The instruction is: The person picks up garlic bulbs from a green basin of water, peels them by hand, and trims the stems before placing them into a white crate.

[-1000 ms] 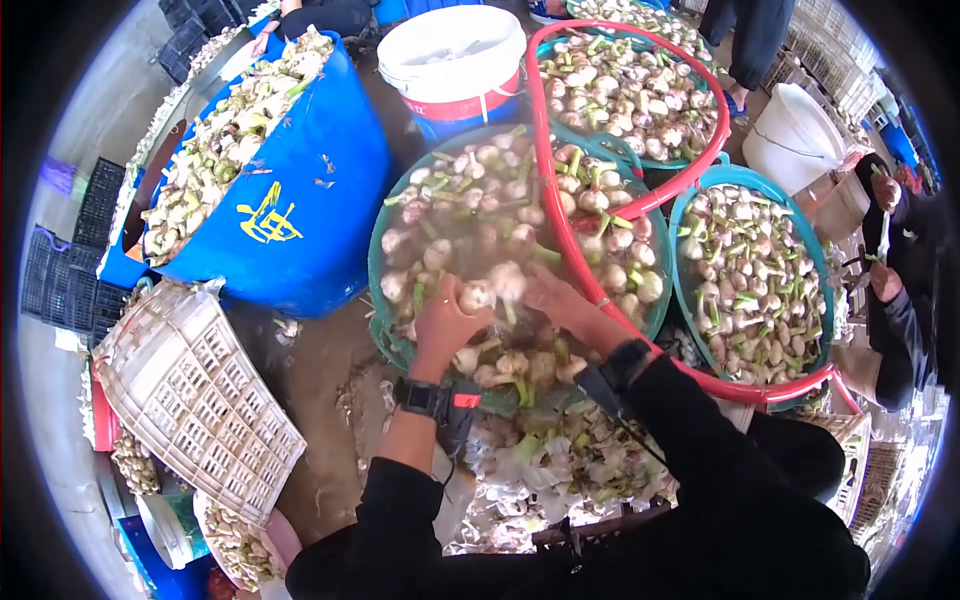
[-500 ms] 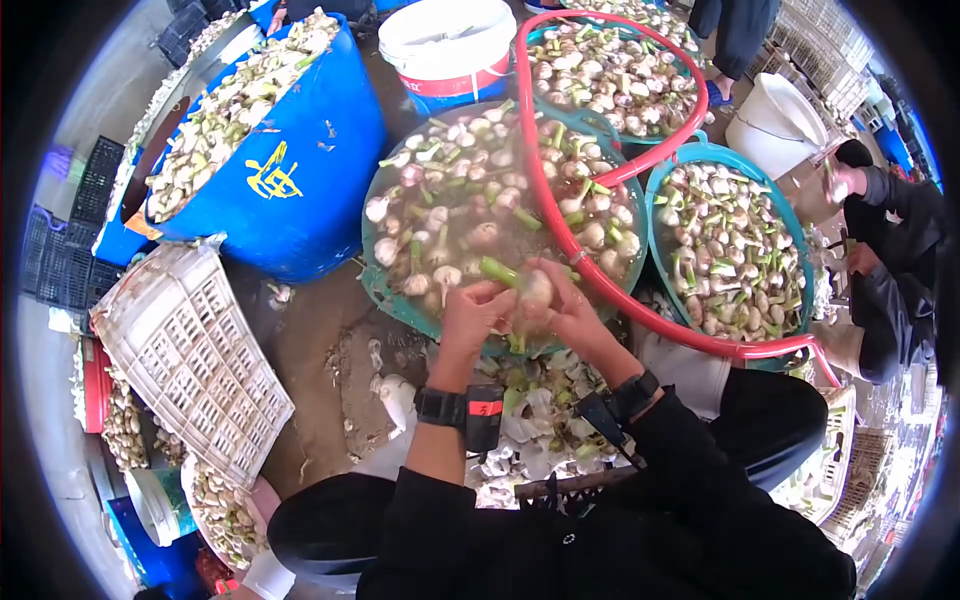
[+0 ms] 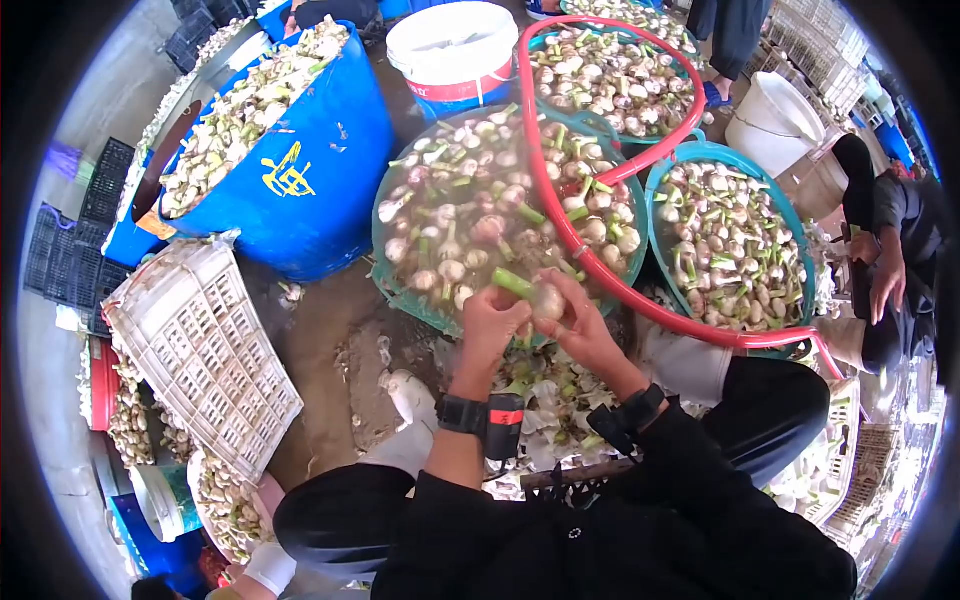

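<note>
Both my hands grip one garlic bulb (image 3: 547, 301) with a short green stem, held just above the near rim of a green tub (image 3: 385, 255). My left hand (image 3: 493, 322) has its fingers closed at the stem side. With thumb and fingers, my right hand (image 3: 578, 325) pinches the bulb from the right. Garlic bulbs (image 3: 450, 245) float in cloudy water in that tub. Garlic peelings (image 3: 560, 400) lie in a heap under my wrists.
A red hose (image 3: 610, 285) loops over the tub. Right of it stands another green tub (image 3: 655, 200) of garlic. A blue barrel (image 3: 330, 190) of garlic and a tilted white crate (image 3: 205, 350) are at left. A co-worker's hand (image 3: 888, 285) shows at far right.
The garlic bulb has turned a little in my fingers, and both hands have shifted slightly down and right. The co-worker's raised hand at the right has come down.
</note>
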A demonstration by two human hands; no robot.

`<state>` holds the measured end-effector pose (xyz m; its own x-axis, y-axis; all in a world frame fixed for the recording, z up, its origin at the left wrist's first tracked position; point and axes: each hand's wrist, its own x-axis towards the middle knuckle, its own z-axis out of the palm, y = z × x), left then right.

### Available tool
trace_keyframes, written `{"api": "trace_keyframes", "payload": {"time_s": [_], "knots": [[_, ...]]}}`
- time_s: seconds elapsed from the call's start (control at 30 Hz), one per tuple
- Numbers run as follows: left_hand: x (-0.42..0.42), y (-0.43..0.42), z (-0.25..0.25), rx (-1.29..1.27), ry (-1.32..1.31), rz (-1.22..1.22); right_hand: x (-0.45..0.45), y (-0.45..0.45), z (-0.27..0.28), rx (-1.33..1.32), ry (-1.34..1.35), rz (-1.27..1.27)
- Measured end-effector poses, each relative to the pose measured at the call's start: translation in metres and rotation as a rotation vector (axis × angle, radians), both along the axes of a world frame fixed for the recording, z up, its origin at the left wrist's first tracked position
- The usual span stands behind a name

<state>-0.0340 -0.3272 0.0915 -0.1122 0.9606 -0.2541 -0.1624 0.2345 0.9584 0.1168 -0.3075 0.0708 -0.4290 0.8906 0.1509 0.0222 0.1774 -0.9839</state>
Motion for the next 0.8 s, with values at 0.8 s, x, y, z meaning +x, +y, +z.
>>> {"api": "trace_keyframes", "payload": {"time_s": [0.8], "knots": [[-0.011, 0.002, -0.004, 0.142, 0.331, -0.169, 0.026, -0.010, 0.034, -0.689, 0.317, 0.115]]}}
